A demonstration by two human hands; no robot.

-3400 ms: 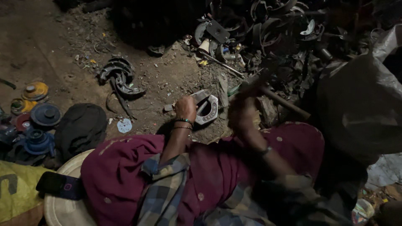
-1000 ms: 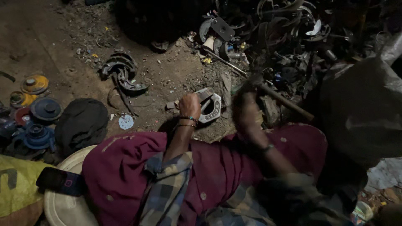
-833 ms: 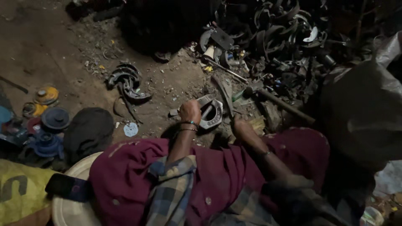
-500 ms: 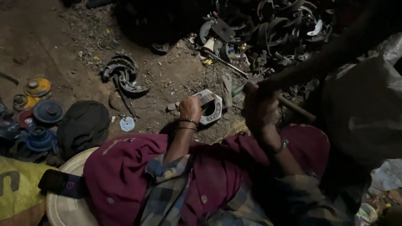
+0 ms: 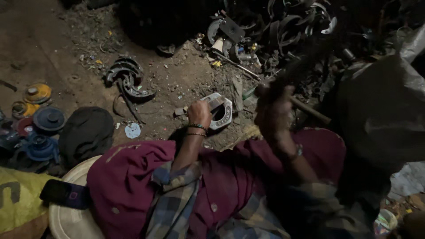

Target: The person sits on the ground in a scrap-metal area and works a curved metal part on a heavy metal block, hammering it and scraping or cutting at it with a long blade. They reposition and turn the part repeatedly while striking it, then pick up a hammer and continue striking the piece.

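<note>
On a dim dirt floor (image 5: 53, 40) strewn with scrap, our left hand (image 5: 199, 113) grips a chisel-like tool against the pale metal casting (image 5: 221, 110), which lies just beyond our knees. Our right hand (image 5: 272, 110), clenched on the hammer handle (image 5: 310, 110), is raised and blurred again after the blow moments ago. Blue and orange pulleys (image 5: 40, 124) sit well left.

The left hand (image 5: 199, 113) is curled shut near the middle of the frame. The blurry right hand (image 5: 271, 110), right of it, seems closed too.
</note>
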